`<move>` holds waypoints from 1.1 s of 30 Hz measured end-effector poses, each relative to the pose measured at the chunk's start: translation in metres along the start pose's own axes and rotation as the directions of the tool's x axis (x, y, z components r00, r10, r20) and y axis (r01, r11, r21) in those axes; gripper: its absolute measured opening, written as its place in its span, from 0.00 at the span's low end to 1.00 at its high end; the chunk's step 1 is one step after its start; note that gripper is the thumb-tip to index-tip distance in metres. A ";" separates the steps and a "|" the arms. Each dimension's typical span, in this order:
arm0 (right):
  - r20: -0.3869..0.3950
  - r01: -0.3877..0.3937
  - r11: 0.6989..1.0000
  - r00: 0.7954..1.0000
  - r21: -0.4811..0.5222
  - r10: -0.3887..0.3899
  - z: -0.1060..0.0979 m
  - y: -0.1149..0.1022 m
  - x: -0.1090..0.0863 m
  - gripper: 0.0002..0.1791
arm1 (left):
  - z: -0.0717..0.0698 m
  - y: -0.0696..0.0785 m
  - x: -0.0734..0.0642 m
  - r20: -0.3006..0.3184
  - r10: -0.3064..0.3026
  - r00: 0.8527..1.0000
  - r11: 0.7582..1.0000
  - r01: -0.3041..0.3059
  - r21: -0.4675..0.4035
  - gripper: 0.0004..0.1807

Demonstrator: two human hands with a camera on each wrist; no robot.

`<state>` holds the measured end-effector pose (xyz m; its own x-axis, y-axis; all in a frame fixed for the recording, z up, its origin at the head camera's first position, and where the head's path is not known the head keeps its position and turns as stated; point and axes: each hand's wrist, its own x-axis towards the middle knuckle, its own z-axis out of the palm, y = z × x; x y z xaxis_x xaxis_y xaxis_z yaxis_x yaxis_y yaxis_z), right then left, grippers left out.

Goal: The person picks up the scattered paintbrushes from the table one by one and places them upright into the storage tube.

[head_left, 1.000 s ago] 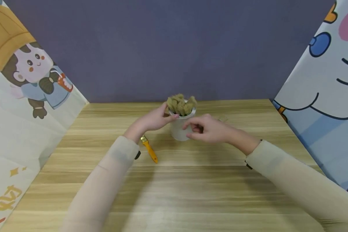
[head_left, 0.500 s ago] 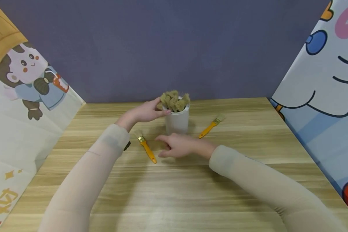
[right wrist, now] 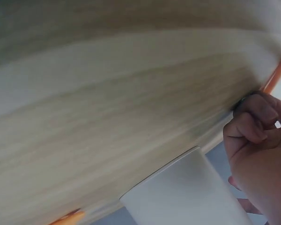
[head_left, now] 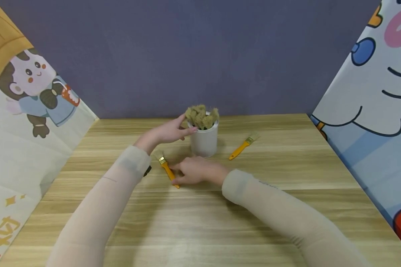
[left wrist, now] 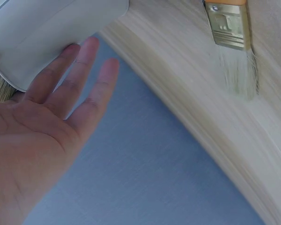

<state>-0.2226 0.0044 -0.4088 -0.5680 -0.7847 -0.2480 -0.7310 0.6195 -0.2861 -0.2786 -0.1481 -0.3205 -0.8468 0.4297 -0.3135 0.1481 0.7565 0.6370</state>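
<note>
A white cup (head_left: pixel 204 142) stands upright near the table's back edge, tan fuzzy tufts (head_left: pixel 200 116) rising above its rim. My left hand (head_left: pixel 168 130) holds it by the rim from the left, thumb in front; its other fingers spread beside the cup (left wrist: pixel 51 37) in the left wrist view. In front of the cup, my right hand (head_left: pixel 194 170) has its thumb and index finger at the yellow handle of a paintbrush (head_left: pixel 167 171) lying on the table. In the right wrist view, the curled right fingers (right wrist: pixel 253 117) partly hide that orange-looking handle (right wrist: pixel 275 77).
A second paintbrush (head_left: pixel 242 147) lies right of the cup, bristles pointing away to the right. The wood-grain table (head_left: pixel 200 222) meets a dark blue-grey backdrop (head_left: pixel 200 55). Printed cartoon panels (head_left: pixel 30 167) flank both sides.
My right hand has moved left and toward me, from beside the cup to the left paintbrush, uncovering the right paintbrush. The left hand stays on the cup.
</note>
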 end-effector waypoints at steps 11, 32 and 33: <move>-0.187 0.011 0.998 0.982 -0.059 -0.022 0.004 -0.003 -0.012 0.09 | 0.001 -0.003 0.002 -0.012 -0.014 1.000 1.000 0.014 -0.005 0.59; -0.296 0.145 0.988 0.943 -0.050 -0.154 0.021 0.080 -0.152 0.07 | 0.003 -0.002 0.002 0.006 -0.037 0.999 0.999 0.037 -0.016 0.59; -0.298 0.136 0.990 0.944 -0.048 -0.144 0.022 0.088 -0.161 0.07 | 0.003 -0.002 0.002 0.004 -0.032 0.999 0.999 0.032 -0.020 0.59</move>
<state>-0.1867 0.1856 -0.4143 -0.5438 -0.8351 0.0830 -0.8185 0.5058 -0.2725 -0.2791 -0.1477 -0.3247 -0.8491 0.4071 -0.3366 0.1106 0.7601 0.6403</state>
